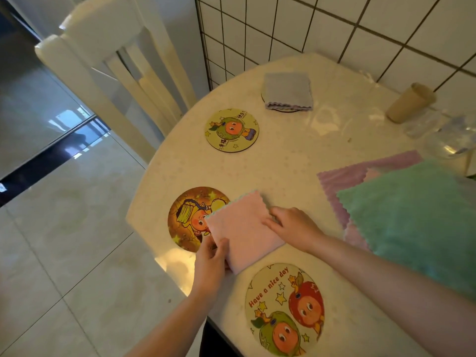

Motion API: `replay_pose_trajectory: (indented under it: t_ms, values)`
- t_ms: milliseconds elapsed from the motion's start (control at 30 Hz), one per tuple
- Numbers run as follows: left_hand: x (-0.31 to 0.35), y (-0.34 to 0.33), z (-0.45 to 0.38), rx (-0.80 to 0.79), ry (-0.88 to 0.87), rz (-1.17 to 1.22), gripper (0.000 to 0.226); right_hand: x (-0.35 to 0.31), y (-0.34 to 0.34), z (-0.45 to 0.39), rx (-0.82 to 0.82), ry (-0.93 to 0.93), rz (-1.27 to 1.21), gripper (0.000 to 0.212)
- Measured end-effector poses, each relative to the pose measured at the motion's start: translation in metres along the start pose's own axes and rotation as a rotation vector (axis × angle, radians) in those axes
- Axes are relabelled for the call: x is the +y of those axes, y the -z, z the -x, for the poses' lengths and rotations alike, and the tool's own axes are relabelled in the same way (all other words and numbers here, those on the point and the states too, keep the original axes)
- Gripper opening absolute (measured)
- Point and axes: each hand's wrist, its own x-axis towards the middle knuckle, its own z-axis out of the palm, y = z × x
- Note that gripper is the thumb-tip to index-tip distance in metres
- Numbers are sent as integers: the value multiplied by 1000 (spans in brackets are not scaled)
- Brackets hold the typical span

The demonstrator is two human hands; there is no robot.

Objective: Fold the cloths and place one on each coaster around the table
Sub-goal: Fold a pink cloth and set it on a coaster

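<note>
A round, pale, glossy desk fills the view, beside a cream chair and a white tiled wall. At the right lies a pile of unfolded fluffy cloths, mint green over lilac, with zigzag-cut edges. Four flat round coasters with cartoon prints sit around the rim: the far coaster already carries a folded grey cloth; the yellow coaster, brown coaster and near coaster are bare. The folded pink cloth, soft and square, overlaps the brown coaster's edge. The left hand has its grip pinched on the near corner; the right hand presses flat-fingered on the far side. Likely risk: the limp cloth may spring open when slid across, or land off-centre.
</note>
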Motion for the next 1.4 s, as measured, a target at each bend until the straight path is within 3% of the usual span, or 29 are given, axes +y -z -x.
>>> replay_pose_trajectory:
  t_ms: [233,400,600,767,867,1000,1100,1233,1400]
  values:
    - [-1,-4,-12,107,79,-118,7,-8,-7,-15,-5,-143,76,33]
    - [1,2,-10,144,79,-213,23,-18,2,-18,-2,-269,139,32]
    - [-2,12,-2,158,2,-494,28,-30,7,-46,142,-30,243,47]
    - [-3,9,-12,109,29,-678,16,-39,0,-66,-35,127,373,46]
    - [0,4,-17,101,47,-714,16,-44,7,-73,-113,84,449,36]
    - [0,-1,-16,113,105,-698,21,-45,17,-77,-239,-4,518,42]
    - [0,-3,-16,79,115,-712,17,-47,22,-72,-231,-60,376,43]
    - [1,-2,-12,-30,135,-610,18,-48,31,-56,-209,-139,-123,26]
    - [19,21,-6,-133,162,-310,27,-40,51,-40,-136,-78,-306,23]
